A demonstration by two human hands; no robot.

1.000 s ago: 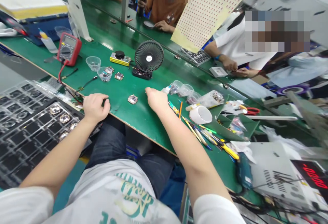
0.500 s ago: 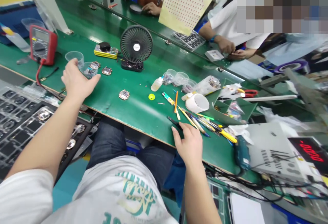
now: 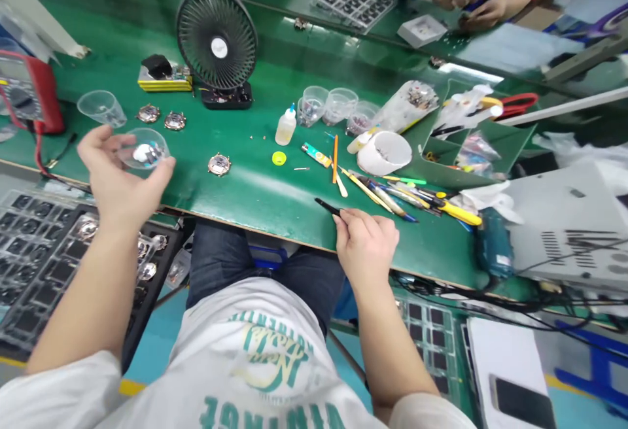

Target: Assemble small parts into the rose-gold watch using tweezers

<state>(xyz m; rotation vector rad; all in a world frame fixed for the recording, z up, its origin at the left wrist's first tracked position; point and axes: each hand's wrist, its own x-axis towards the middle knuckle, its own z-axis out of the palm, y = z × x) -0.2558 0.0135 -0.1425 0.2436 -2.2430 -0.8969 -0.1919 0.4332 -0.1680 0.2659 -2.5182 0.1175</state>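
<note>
On the workbench (image 3: 245,200), the desk fan (image 3: 218,48) stands behind one watch module (image 3: 218,164). The multimeter (image 3: 29,92) is at the left, the power supply (image 3: 572,220) at the right. A plastic cup (image 3: 147,149) is in the left hand (image 3: 118,184), tweezers (image 3: 326,206) in the right hand (image 3: 367,246). The dropper bottle (image 3: 286,128) stands left of three small cups (image 3: 339,107).

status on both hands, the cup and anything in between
Left hand holding clear cup with small parts; right hand gripping slim black tool; round metallic part and yellow-green cap on bench between them.
</note>
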